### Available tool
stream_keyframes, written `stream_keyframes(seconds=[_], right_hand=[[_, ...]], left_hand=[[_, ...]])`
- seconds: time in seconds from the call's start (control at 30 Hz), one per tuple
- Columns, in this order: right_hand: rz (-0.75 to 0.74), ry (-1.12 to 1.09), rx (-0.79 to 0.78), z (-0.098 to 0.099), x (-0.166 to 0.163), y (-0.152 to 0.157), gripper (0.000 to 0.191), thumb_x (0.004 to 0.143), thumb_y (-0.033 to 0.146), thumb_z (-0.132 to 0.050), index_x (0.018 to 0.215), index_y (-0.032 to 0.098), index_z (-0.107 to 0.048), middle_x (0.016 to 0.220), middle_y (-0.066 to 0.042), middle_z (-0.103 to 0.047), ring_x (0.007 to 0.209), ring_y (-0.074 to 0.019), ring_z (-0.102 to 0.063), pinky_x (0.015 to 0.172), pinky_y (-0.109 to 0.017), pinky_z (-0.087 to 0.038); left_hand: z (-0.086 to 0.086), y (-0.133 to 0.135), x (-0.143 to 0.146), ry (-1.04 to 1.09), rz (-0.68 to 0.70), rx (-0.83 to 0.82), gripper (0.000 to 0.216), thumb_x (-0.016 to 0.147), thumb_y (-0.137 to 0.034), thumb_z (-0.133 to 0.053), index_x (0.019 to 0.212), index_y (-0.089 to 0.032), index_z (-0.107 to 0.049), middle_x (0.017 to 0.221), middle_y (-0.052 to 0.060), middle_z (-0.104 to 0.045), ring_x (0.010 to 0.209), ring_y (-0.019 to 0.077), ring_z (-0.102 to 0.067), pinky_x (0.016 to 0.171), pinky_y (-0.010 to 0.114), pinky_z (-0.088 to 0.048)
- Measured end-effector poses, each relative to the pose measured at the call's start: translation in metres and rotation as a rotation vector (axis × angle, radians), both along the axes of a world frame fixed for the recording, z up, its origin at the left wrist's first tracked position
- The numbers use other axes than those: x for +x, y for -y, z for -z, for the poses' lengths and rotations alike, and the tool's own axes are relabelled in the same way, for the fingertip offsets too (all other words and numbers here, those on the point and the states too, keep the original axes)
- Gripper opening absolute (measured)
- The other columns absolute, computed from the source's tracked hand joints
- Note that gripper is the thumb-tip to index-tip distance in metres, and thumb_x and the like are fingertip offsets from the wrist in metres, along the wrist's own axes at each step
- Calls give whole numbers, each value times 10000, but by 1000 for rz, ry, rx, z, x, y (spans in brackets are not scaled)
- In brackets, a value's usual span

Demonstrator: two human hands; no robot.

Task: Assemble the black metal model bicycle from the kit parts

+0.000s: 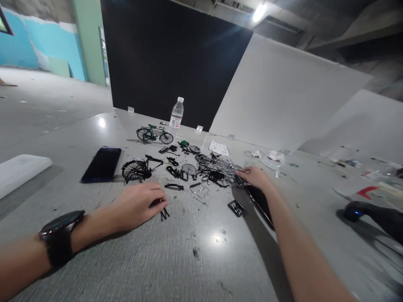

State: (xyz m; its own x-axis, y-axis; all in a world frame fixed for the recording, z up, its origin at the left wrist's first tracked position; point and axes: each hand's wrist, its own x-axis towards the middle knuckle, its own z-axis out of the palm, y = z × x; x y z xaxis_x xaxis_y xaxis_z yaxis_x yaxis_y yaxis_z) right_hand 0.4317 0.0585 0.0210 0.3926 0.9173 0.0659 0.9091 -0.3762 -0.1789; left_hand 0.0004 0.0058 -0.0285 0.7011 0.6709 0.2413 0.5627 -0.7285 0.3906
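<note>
So, right hand at thin, shiny, wiry parts.

We count two bikes: one whole bike, one partial bike — plus one bottle, one phone, one dark slab, one watch, one sheet, one tray. Loose parts overlap — we cannot number them.

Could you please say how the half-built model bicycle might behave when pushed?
The half-built model bicycle would probably tip, lacking a front wheel. Its thin-spoked rear wheel looks easily bent, and its slender, open build suggests little weight.
</note>
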Motion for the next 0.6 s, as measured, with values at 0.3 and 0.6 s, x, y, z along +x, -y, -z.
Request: stream_keyframes(seconds=[0.3,0.6], right_hand=[[27,-314,20,8,-2,4,356,848,461,-677,997,145,-750,603,-10,-562,568,-160,-505,470,-255,-393],[52,-517,52,7,-5,1,280,811,408,-752,947,164,-734,520,75,-355,468,-100,-327,402,-210,-239]], left_hand=[[0,0,0,5,-9,-16,262,1016,-365,-493,938,-210,-689,969,40,-702,851,212,-651,735,336,-469],[0,-1,1,18,-2,-14,239,1006,-348,-515,942,-211,-701,983,49,-709,863,215,-653,733,333,-469]])
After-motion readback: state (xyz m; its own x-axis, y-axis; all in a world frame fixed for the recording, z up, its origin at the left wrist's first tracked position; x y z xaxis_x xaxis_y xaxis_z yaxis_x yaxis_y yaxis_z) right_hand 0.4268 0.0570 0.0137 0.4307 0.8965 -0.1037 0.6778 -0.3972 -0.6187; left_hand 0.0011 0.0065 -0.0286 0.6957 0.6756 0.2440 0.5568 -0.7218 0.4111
